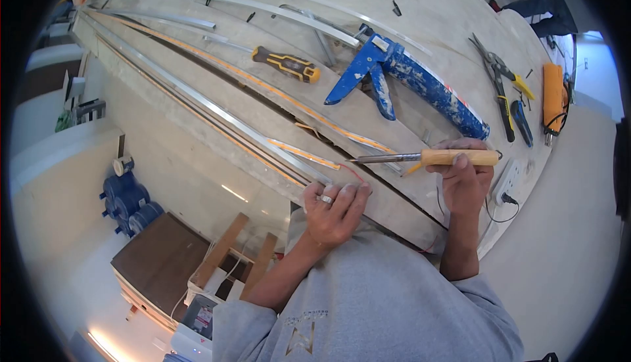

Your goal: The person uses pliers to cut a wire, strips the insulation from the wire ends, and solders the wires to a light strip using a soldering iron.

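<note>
My right hand [465, 181] is wrapped around the wooden handle of a soldering iron [460, 158]. The iron lies level, its tip pointing left at the end of an orange-and-white LED strip [305, 154]. From that strip end a thin red wire [353, 172] curves to the fingertips of my left hand [334, 214], whose fingers are curled closed and pinch it. Just left of those fingers runs a long aluminium profile [223, 113], with a second orange strip along the bench edge. Another LED strip [282, 99] stretches across the bench beyond.
A blue caulking gun [420, 79] and a yellow-black screwdriver [287, 64] lie ahead on the bench. To the right are tin snips [499, 79], blue-handled pliers [521, 123], an orange tool [553, 96] and a power strip [506, 184]. A person's legs [545, 10] show at top right.
</note>
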A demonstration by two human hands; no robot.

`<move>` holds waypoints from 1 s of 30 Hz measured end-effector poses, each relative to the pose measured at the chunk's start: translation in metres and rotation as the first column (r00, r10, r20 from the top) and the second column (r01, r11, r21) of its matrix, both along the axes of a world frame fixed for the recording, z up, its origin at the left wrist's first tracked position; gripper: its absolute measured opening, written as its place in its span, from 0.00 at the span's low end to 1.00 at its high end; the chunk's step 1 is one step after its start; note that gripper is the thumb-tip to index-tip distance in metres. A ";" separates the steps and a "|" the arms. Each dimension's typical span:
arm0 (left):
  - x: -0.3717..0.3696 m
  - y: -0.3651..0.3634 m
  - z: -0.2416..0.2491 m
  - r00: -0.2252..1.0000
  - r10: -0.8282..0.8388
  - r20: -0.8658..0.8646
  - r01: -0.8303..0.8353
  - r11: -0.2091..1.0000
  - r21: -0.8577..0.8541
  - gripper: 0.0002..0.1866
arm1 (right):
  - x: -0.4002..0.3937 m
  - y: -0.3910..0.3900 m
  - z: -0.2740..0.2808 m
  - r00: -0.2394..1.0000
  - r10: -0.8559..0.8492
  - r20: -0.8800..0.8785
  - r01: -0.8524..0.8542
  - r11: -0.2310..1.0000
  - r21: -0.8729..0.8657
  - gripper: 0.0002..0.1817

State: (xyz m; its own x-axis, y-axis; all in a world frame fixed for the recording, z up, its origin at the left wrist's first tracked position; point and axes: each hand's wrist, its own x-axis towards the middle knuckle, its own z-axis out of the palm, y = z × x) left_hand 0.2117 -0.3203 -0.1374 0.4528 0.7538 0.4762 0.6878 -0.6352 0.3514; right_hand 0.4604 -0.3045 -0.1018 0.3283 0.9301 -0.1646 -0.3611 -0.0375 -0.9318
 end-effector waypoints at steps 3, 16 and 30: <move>0.002 0.001 0.000 1.000 -0.003 -0.002 0.003 1.000 0.000 0.12 | -0.009 0.003 0.003 0.985 0.046 0.166 -0.043 0.999 -0.018 0.20; 0.004 0.002 0.004 1.000 -0.022 0.006 0.022 0.999 0.036 0.11 | -0.012 0.006 0.004 0.973 0.086 0.213 -0.091 0.996 0.013 0.19; 0.006 -0.003 0.005 0.997 -0.039 0.071 0.034 0.997 0.064 0.14 | 0.000 0.001 0.002 0.995 0.050 0.089 -0.056 0.997 0.059 0.16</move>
